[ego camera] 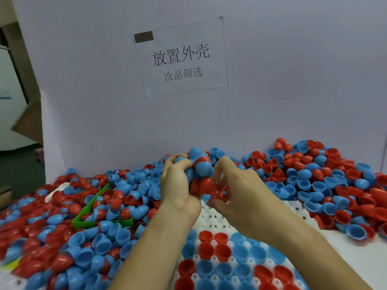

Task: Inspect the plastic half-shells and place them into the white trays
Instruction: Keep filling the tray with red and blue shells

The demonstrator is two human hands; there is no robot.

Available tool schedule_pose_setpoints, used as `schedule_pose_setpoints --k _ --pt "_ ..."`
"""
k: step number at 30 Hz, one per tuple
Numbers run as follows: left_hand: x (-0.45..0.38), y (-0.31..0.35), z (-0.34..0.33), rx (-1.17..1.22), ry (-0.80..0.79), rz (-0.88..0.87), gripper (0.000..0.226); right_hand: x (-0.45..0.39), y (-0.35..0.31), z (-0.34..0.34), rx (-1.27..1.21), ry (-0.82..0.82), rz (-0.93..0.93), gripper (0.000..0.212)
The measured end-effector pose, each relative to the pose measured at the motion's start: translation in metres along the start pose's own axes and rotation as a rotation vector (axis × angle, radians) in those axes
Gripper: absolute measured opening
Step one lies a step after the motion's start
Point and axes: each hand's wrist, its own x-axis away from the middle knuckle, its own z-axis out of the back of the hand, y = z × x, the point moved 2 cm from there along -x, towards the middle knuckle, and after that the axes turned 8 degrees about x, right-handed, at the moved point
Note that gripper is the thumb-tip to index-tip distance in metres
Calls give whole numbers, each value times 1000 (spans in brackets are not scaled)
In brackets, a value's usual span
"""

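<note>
My left hand point(176, 181) grips a bunch of half-shells point(201, 172); my right hand point(234, 185) pinches a red shell point(217, 194) above the white tray point(211, 216)

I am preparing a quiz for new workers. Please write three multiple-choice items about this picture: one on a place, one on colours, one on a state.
1. Where does the green bin lie?
A. left of the hands, in the shell pile
B. on the white tray
C. on the wall

2. Which colours are the shells?
A. green and white
B. red and blue
C. yellow and black

3. What is the left hand doing?
A. resting flat on the tray
B. hanging idle
C. gripping a cluster of shells

Answers:
1 A: the green bin sits among loose shells, left of both hands.
2 B: only red and blue shells show, also in the white tray.
3 C: the left hand curls round several shells; the right hand pinches a red shell.
</note>
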Motion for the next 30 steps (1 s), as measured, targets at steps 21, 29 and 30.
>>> schedule_pose_setpoints --k 21,29,30 --pt "-2 -3 3 7 -59 151 15 -1 8 17 -173 25 -6 30" --pt "-3 -4 6 55 -3 179 20 0 17 26 -248 -2 -95 30" --pt "-3 -3 7 57 11 177 20 0 17 28 -269 -21 -113 30"
